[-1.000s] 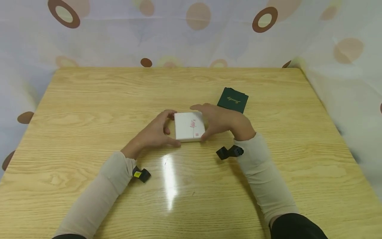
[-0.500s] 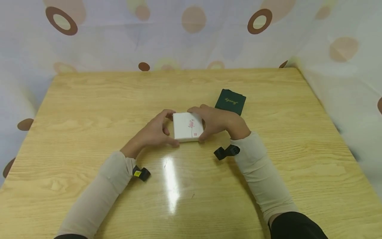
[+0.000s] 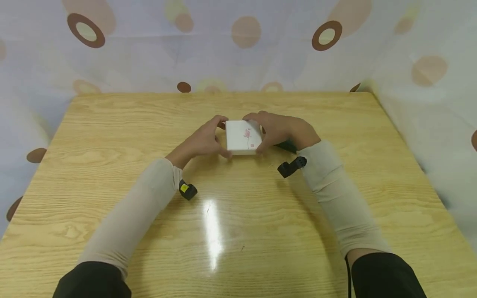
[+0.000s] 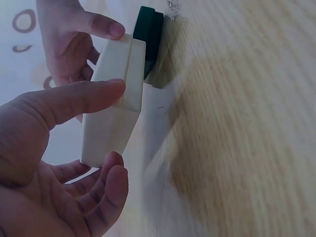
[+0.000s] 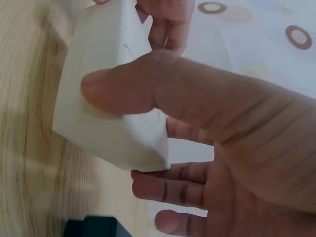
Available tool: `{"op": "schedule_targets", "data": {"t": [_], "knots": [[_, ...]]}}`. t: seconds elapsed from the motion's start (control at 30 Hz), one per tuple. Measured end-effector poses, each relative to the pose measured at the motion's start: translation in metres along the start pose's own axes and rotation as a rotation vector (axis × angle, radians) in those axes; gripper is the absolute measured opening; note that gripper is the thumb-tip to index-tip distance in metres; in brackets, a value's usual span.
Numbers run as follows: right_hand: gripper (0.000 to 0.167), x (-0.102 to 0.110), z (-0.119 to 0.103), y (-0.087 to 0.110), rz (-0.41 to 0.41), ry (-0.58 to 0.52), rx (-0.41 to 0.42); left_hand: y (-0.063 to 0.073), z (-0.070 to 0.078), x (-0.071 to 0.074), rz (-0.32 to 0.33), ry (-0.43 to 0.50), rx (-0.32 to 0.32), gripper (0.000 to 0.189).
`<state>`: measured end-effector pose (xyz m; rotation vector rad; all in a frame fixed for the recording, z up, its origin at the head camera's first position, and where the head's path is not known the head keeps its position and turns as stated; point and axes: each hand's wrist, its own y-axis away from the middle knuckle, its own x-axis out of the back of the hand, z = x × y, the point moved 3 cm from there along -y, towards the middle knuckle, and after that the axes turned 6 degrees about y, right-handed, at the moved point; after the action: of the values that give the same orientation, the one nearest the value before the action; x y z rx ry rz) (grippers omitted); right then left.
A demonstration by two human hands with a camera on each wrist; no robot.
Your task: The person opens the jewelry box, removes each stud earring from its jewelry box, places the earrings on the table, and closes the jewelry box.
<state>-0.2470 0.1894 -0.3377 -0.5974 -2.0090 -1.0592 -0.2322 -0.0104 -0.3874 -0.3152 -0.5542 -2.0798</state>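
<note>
A square white box with a pink flower printed on its lid is held between both hands, lifted off the table. My left hand grips its left side, thumb on the near face and fingers at the far edge. On the right side my right hand grips it the same way, as the right wrist view also shows with the white box close up. A dark green box lies on the table beneath the right hand, mostly hidden by it. In the left wrist view the green box shows beyond the white one.
The wooden table extends around both arms. A small thin silvery thing lies near the green box, too small to identify. A patterned cloth hangs behind the table. Wrist cameras sit on both sleeves.
Both hands have closed in on the white box and raised it off the table, moving it away and slightly right. The right hand now covers most of the green box.
</note>
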Motion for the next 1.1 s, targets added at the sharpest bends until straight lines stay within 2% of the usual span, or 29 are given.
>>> {"op": "schedule_targets", "data": {"t": [0.13, 0.33, 0.53, 0.83, 0.97, 1.1], "knots": [[0.094, 0.007, 0.014, -0.011, -0.005, 0.058, -0.041, -0.018, 0.002, 0.001, -0.006, 0.013, 0.015, 0.106], [0.099, 0.016, 0.031, -0.024, -0.002, 0.165, -0.105, -0.042, 0.001, 0.004, -0.007, -0.018, 0.006, 0.105], [0.099, 0.013, 0.038, -0.033, 0.021, 0.185, -0.141, -0.061, -0.004, 0.009, -0.049, -0.057, 0.013, 0.104], [0.103, 0.015, 0.045, -0.039, -0.003, 0.192, -0.164, -0.063, -0.002, 0.009, -0.068, -0.063, 0.029, 0.101], [0.102, 0.019, 0.045, -0.033, 0.024, 0.187, -0.141, -0.055, 0.001, 0.014, -0.075, -0.096, 0.023, 0.103], [0.091, 0.027, 0.044, -0.019, 0.087, 0.175, -0.099, -0.042, 0.001, 0.025, -0.058, -0.12, 0.012, 0.099]]}}
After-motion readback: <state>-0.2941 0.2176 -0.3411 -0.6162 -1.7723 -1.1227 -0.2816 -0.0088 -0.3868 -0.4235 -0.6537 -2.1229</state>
